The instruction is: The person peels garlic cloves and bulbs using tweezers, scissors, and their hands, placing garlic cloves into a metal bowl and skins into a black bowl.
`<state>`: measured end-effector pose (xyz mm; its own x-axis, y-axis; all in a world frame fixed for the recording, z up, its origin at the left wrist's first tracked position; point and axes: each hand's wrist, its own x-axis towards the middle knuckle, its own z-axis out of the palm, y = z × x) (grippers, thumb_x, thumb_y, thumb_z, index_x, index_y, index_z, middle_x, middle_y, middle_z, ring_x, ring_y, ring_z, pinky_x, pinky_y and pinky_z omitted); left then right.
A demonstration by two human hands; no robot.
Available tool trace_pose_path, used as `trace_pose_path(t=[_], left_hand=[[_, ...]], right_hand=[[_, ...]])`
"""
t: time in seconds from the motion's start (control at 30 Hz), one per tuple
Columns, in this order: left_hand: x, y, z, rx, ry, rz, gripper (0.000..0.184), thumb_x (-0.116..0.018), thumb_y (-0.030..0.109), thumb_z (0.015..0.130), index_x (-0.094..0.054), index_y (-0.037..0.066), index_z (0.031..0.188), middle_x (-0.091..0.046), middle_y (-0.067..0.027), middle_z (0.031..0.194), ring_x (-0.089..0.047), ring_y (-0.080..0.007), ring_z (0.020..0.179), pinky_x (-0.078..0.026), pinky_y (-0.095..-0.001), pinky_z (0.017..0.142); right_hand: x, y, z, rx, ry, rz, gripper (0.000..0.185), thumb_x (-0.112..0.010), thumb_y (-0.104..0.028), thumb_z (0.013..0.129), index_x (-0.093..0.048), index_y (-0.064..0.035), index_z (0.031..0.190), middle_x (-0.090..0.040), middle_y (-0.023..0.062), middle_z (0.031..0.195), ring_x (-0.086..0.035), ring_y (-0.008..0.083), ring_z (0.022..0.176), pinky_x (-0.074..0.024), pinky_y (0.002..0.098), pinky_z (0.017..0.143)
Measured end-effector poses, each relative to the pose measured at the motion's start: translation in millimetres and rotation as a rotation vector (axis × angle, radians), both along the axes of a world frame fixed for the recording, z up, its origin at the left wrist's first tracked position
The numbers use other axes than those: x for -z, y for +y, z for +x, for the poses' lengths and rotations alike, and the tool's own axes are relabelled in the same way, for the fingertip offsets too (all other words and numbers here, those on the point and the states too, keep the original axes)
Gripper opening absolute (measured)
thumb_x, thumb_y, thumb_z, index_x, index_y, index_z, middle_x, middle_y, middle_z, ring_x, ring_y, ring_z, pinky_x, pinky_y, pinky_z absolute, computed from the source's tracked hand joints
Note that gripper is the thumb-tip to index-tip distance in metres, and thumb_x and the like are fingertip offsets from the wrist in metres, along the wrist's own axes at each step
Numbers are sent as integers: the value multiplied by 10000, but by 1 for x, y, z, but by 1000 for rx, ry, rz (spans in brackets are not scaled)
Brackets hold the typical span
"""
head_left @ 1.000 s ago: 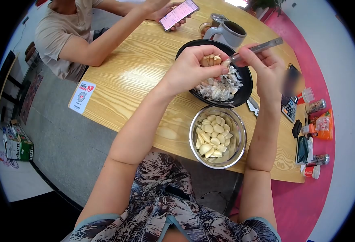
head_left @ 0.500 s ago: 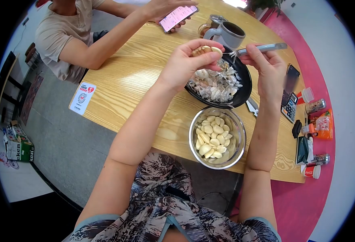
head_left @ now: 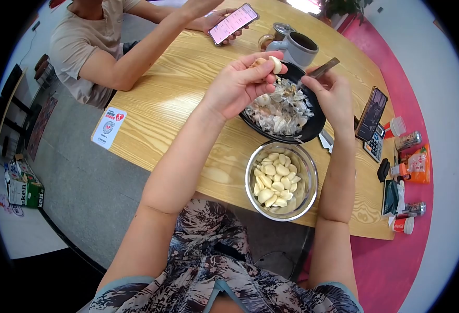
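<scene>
My left hand (head_left: 240,86) is closed around garlic cloves, with one pale garlic clove (head_left: 275,64) showing between thumb and fingers. My right hand (head_left: 335,96) grips a small knife (head_left: 325,68); its handle points up to the right and its blade is hard to make out. Both hands are above a black plate (head_left: 317,122) heaped with papery garlic skins (head_left: 281,112). Closer to me, a steel bowl (head_left: 312,195) holds several peeled garlic cloves (head_left: 276,180).
Across the wooden table (head_left: 156,120), a person (head_left: 86,57) holds a phone (head_left: 233,24). A grey mug (head_left: 299,49) and glass jar (head_left: 281,30) stand behind the plate. At right are another phone (head_left: 371,113), a calculator (head_left: 374,144) and several jars. Part of a metal blade (head_left: 325,141) lies beside the plate.
The knife has moved away from the clove, down and to the right, and its handle has tilted upward. My left fingers have shifted the cloves. The other person's raised hand has moved up and left.
</scene>
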<state>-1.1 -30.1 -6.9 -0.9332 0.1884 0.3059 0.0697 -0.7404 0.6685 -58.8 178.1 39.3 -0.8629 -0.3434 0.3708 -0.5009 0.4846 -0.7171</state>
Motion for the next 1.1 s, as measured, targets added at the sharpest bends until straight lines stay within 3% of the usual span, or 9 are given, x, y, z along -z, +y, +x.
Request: trace_pose_path(t=[0.03,0.1,0.2,0.37,0.67,1.1], left_hand=[[-1,2,1,-12,24,-30,424,-562,120,936,-445,-27,1316,-616,-84,1072,-584,-59,805,-538,-188,735],[-2,4,3,-29,45,-55,425,-560,120,937,-444,-26,1318,-616,-84,1073,-584,-61,808,-538,-186,736],[-2,4,3,-41,69,-66,431,-563,120,935,-443,-20,1324,-616,-79,1067,-582,-59,816,-539,-187,737],[0,7,4,-48,74,-92,396,-573,115,929,-491,4,1300,-616,-69,1057,-581,-63,826,-532,-187,718],[-4,12,9,-54,50,-188,366,-593,118,918,-534,3,1260,-630,-41,982,-581,-60,802,-527,-191,687],[-5,11,8,-163,15,-143,299,-611,121,907,-588,16,1187,-621,-8,897,-585,-49,768,-518,-184,653]], right_hand=[[-2,-4,3,0,1,-1,160,-681,-82,836,-661,17,960,-689,69,859,-629,108,776,-490,230,733],[-12,-9,15,-176,55,-433,167,-674,-39,836,-652,20,991,-688,82,916,-628,111,807,-492,234,753],[-21,-10,28,-294,106,-531,200,-670,7,829,-638,27,1025,-682,95,960,-631,123,839,-499,247,776],[-18,-18,32,-429,119,-514,202,-665,19,831,-631,37,1030,-680,101,955,-634,131,847,-504,254,793],[-16,-19,33,-136,195,-559,134,-686,3,825,-653,27,952,-683,74,897,-635,112,815,-491,234,732],[-12,-23,34,-301,194,-458,189,-718,-34,806,-646,17,972,-679,74,894,-638,115,799,-495,240,732]])
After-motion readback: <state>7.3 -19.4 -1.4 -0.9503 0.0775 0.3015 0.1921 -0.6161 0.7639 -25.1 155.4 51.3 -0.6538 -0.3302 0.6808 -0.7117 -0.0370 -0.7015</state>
